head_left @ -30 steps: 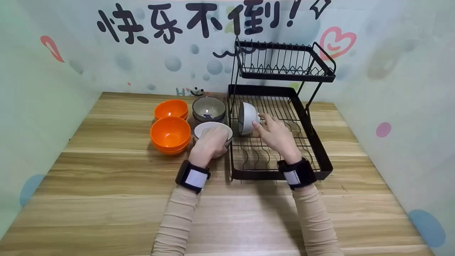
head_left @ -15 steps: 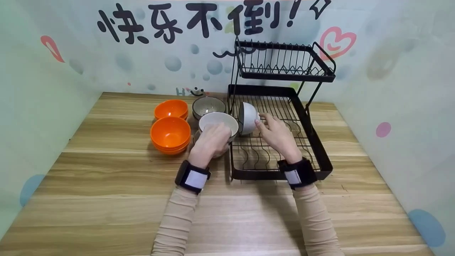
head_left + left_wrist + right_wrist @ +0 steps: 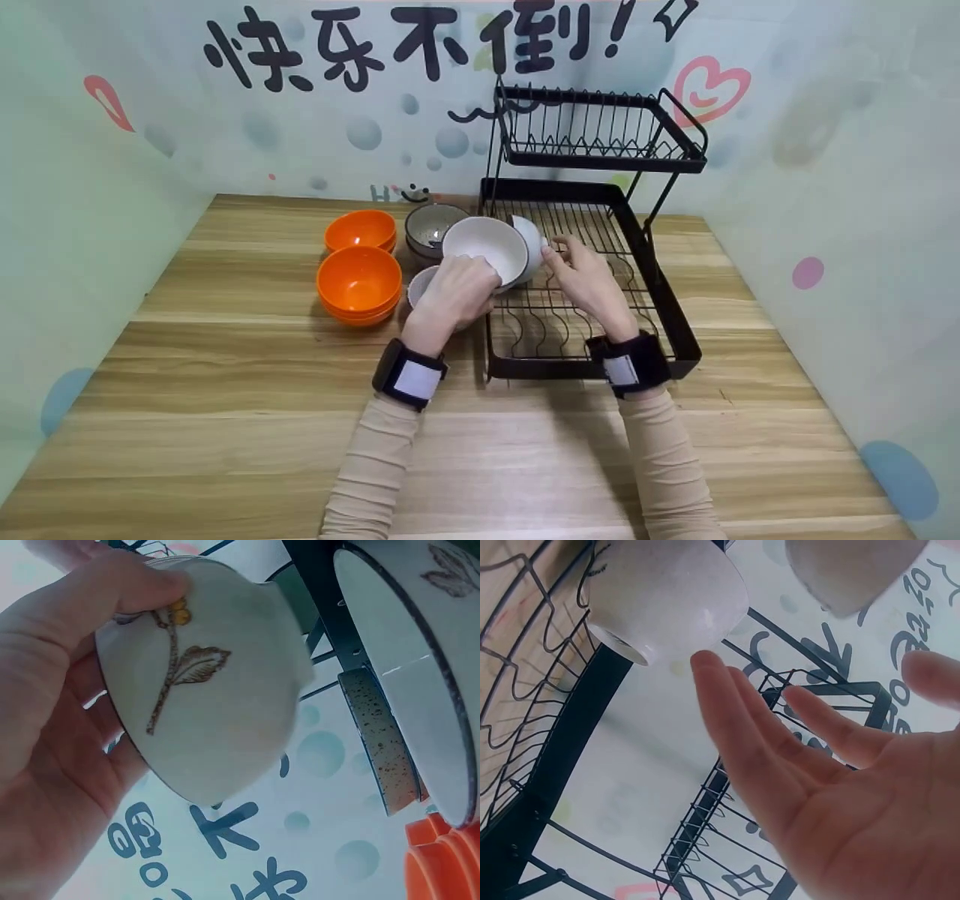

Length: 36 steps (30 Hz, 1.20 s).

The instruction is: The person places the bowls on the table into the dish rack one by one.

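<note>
One bowl (image 3: 486, 241) aloft, one rack (image 3: 544, 369)

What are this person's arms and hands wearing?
The left hand and right hand are ungloved. Both sleeves are beige and wrinkled. Between each sleeve and hand sits a wide black strap bearing a white rectangular patch.

1. Centre: the white bowl (image 3: 486, 241) is showing glossy, ceramic-looking sides.
2. Centre-left: the orange bowls (image 3: 360, 280) are shining like plastic.
3. Right of centre: the rack (image 3: 540, 368) is resembling matt metal.
4. Bottom: the tabletop (image 3: 510, 472) is showing smooth wood grain.
</note>
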Available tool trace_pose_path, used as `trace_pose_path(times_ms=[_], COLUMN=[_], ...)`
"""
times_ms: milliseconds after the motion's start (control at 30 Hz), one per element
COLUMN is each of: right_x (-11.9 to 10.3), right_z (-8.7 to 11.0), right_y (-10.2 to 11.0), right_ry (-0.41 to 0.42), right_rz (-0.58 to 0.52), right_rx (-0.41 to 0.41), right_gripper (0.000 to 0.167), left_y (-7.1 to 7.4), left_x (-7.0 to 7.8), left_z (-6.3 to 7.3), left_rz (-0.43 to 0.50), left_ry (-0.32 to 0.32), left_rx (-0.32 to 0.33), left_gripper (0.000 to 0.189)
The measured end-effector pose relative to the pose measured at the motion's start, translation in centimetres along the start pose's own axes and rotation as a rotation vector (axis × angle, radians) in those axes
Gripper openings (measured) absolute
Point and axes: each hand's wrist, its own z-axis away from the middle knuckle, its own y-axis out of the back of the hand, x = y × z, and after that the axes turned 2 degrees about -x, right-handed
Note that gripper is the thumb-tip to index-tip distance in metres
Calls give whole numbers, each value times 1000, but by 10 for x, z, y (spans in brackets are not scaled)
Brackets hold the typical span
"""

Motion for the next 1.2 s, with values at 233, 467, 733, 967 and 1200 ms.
trace_pose_path(times_ms=[233, 467, 733, 967, 1200], right_x=[0, 3, 3, 3, 3], right_z=[0, -1, -1, -2, -3], right_y=[3, 3, 5, 5, 6], right_ry=[-44, -45, -48, -72, -99], right_rz=[-65, -146, -124, -91, -104], right_rx=[-7, -32, -42, -30, -5], right_gripper=[62, 61, 64, 63, 57], left_y=[-4, -8, -9, -7, -9], left_x=[6, 12, 18, 22, 24], left_z=[-6, -10, -12, -11, -12], left_rz=[-29, -35, -46, -13, -16], left_ry=[-76, -135, -191, -227, -232], left_rx=[72, 119, 134, 151, 164], left_gripper=[5, 7, 4, 3, 3])
